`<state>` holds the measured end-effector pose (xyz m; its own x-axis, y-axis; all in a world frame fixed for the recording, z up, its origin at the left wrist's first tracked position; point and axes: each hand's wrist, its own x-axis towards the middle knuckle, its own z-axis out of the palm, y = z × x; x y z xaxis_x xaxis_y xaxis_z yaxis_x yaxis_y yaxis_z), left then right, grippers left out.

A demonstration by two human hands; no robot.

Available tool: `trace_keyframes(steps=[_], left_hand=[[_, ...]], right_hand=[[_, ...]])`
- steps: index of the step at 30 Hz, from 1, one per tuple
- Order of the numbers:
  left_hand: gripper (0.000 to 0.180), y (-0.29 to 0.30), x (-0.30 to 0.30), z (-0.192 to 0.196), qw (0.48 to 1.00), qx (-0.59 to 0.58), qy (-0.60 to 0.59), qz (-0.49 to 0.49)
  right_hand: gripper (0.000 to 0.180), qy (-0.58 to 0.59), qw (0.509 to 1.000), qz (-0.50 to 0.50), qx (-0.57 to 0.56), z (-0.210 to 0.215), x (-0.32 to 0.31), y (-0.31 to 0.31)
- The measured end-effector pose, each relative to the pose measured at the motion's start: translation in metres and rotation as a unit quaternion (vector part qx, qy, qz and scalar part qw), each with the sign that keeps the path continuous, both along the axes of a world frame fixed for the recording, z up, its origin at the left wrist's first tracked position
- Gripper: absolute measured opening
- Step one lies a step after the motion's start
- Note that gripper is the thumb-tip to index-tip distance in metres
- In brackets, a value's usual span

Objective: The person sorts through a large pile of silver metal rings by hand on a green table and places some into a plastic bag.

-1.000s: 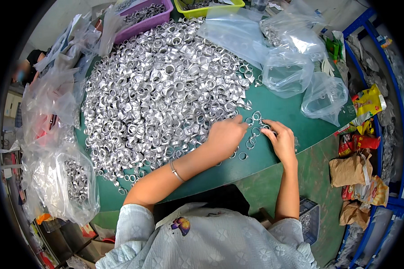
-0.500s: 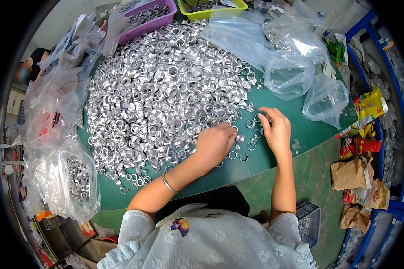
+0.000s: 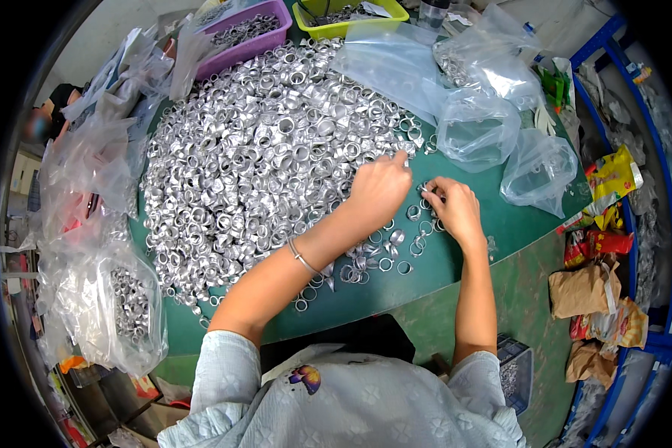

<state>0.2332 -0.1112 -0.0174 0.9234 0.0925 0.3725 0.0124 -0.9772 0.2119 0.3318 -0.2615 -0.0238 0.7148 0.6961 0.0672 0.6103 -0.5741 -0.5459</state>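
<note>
A broad heap of silver metal rings [image 3: 276, 142] covers much of the green table [image 3: 515, 224]. At the heap's right edge my left hand [image 3: 383, 185] is closed with its fingers curled down, and whatever they grip is hidden beneath them. To its right, my right hand [image 3: 455, 209] pinches a silver ring [image 3: 424, 190] between thumb and fingers. Several loose rings [image 3: 418, 245] lie on the table between and below my hands. A metal bangle [image 3: 300, 256] circles my left wrist.
A purple basket [image 3: 265, 37] and a yellow-green basket [image 3: 343, 28] with metal pieces stand at the back. Clear plastic bags [image 3: 478, 123] lie at right. A bag of rings [image 3: 131, 306] sits at left. A blue shelf rack [image 3: 627, 82] stands at far right.
My left hand has moved away from me and slightly right, uncovering loose rings near the table's front. My right hand's fingers have closed together on a ring.
</note>
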Motion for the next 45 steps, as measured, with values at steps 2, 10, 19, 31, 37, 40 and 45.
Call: trace_keyframes(steps=[2,10,19,31,37,40,45], left_hand=[[0.006,-0.002,0.009,-0.006,0.998,0.043,0.025,-0.034],[0.007,0.0,0.016,-0.009,0.991,0.092,0.047,-0.083],[0.012,0.006,0.009,-0.006,0.976,0.096,0.128,-0.149],[0.017,0.021,-0.008,-0.017,0.971,-0.237,-0.005,-0.031],[0.033,0.023,-0.047,0.002,0.548,-0.829,0.101,0.053],[0.039,0.014,-0.069,0.012,0.381,-0.913,0.116,0.092],[0.054,-0.002,-0.1,0.012,0.296,-0.941,0.155,0.05]], right_hand=[[0.017,0.068,0.998,0.016,-0.009,0.006,0.007,-0.009],[0.014,0.173,0.972,-0.029,0.157,-0.001,0.011,-0.023],[0.012,0.269,0.927,-0.077,0.252,-0.005,-0.009,-0.024],[0.021,0.043,0.996,0.0,0.083,0.008,-0.027,-0.005],[0.018,-0.08,0.991,0.085,-0.058,0.01,-0.037,0.018],[0.016,0.039,0.982,0.101,0.155,-0.006,-0.026,0.009],[0.015,0.603,0.699,0.025,0.384,0.017,-0.063,-0.005]])
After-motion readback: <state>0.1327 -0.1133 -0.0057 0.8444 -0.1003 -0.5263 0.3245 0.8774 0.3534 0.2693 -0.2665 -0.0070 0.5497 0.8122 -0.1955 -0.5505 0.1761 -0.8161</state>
